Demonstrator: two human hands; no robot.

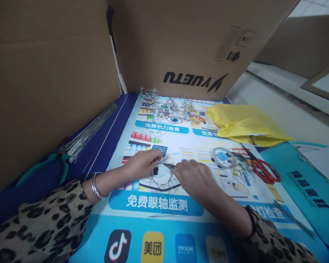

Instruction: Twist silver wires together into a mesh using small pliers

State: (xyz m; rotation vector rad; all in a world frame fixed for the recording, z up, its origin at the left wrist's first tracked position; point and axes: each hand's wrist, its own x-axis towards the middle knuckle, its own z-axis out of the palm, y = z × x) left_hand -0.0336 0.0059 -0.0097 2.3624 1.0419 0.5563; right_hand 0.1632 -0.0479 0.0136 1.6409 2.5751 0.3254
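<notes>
Thin wire (168,160) runs from the closed fingers of my left hand (142,163), over the middle of a printed poster. My right hand (196,179) is closed round a tool with dark, tapered jaws like small pliers (169,166). The handles of that tool are hidden in my palm. Its tip points left, close to my left fingertips and the wire. More wire loops (167,182) hang or lie just below, between both hands; whether they join the held wire, I cannot tell.
Cardboard walls (57,73) rise left and behind. Teal-handled pliers (50,164) and a bundle of straight wires (89,133) lie left. Wire tangles (172,107) sit behind. At right are a tape roll (223,157), red-handled scissors (264,170), a yellow bag (246,122) and a teal bag (304,186).
</notes>
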